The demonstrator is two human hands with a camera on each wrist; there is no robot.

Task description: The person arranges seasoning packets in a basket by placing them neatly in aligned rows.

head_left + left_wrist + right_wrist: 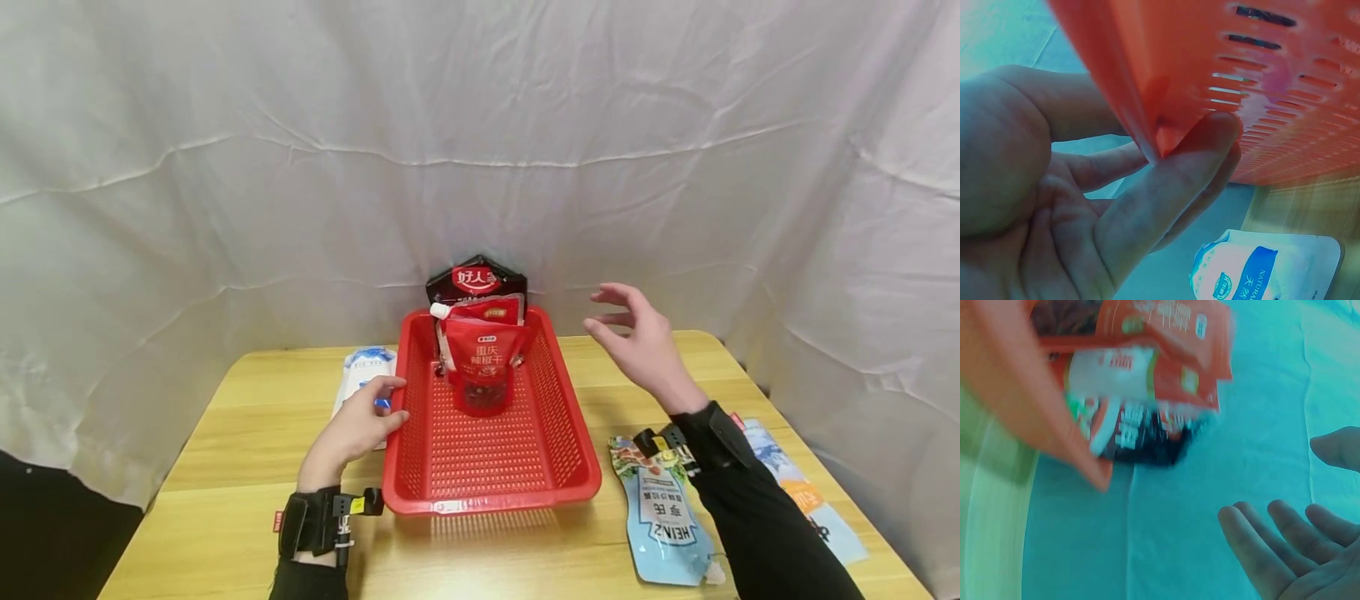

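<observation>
A red perforated basket [558, 417] stands mid-table. Against its far wall lean a red chili pouch [482, 358], a red spouted pouch [487, 311] and a black bag [476, 279]. My left hand [360, 425] grips the basket's left rim [1147, 119], the thumb over the edge and fingers [1166, 187] underneath. My right hand [637, 337] hovers open in the air to the right of the basket's far corner, fingers [1272, 540] spread, holding nothing. In the right wrist view the pouches [1147, 375] appear blurred at upper left.
A white-and-blue pouch [363, 371] lies on the table left of the basket, under my left hand [1260, 275]. A light-blue Heinz pouch [663, 517] and another pouch [810, 492] lie at the right. The wooden table [247, 467] is backed by a white cloth [300, 167].
</observation>
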